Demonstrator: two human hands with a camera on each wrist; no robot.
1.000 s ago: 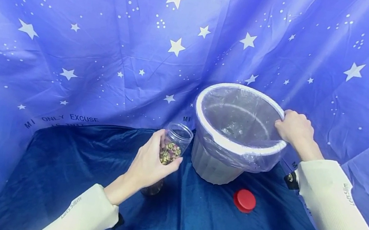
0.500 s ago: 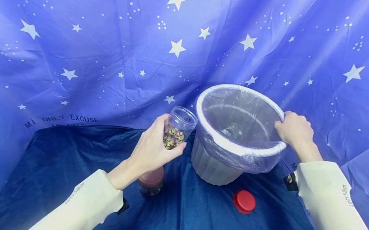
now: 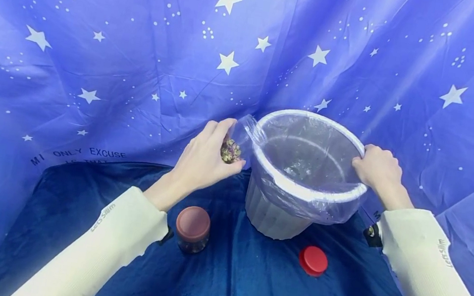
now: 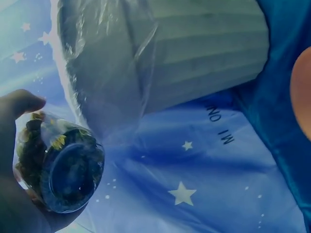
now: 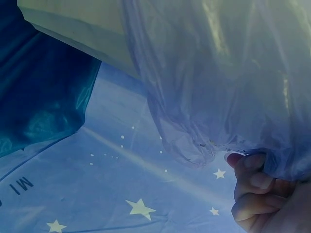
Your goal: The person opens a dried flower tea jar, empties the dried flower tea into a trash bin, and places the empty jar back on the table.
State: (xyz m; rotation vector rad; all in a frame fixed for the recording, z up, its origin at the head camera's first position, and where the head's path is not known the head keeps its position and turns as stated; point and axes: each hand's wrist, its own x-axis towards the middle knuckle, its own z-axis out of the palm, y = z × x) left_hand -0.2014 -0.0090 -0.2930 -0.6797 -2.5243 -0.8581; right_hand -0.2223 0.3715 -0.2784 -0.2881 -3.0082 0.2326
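Note:
My left hand [image 3: 205, 158] grips a clear jar [image 3: 243, 136] tilted to the right, its mouth overlapping the left rim of a white trash bin [image 3: 274, 218] in the head view. Dried flower buds [image 3: 230, 151] lie in the lower part of the jar. From the left wrist view, the jar's round base [image 4: 73, 177] faces the camera, fingers wrapped around its side. My right hand [image 3: 379, 172] holds the bin's right rim, thumb inside and fingers outside over the clear plastic liner [image 3: 323, 209]. The liner covers the fingertips partly in the right wrist view.
A second jar with a brownish-red lid [image 3: 193, 223] stands on the dark blue cloth [image 3: 241, 288], near my left sleeve. In front of the bin lies a red lid [image 3: 314, 261]. A blue curtain with stars [image 3: 119, 52] hangs close behind the bin.
My left hand has raised the jar up and to the right and tipped its mouth toward the bin, uncovering the lidded jar below. My right hand stays at the rim.

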